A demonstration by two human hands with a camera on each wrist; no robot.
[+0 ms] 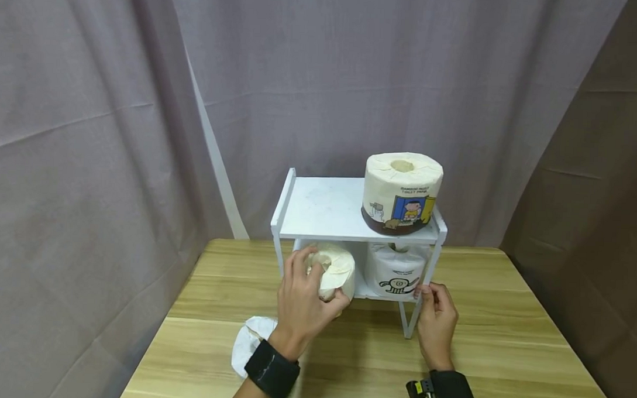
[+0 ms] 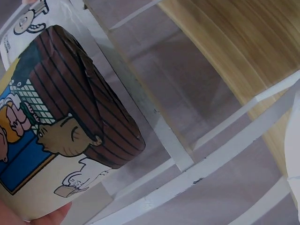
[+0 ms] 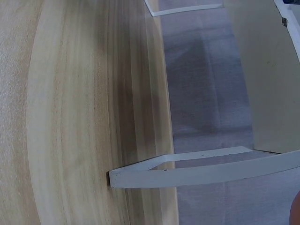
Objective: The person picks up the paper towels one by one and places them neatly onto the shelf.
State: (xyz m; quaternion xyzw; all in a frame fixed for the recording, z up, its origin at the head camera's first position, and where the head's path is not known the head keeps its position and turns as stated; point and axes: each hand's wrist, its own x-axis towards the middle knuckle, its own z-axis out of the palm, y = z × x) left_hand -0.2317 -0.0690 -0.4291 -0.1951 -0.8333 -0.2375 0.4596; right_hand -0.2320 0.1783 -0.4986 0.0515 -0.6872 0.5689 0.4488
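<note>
My left hand (image 1: 304, 298) grips a cream wrapped toilet roll (image 1: 342, 279) at the left of the lower level of a white two-tier shelf (image 1: 323, 211). Close up in the left wrist view, cartoon figures and a brown striped band show on that toilet roll (image 2: 70, 117). A white toilet roll (image 1: 387, 269) with a cartoon print stands to its right on the same level. At the front right of the shelf, my right hand (image 1: 437, 323) pinches the frame beside the lower level. Only a bit of a right fingertip (image 3: 295, 211) shows in the right wrist view.
A printed toilet roll (image 1: 379, 195) stands upright on the right of the top level. On the wooden table (image 1: 508, 340), left of the shelf, lies a white wrapped object (image 1: 245, 346), partly hidden by my left wrist. Grey curtains (image 1: 323, 76) hang behind the table.
</note>
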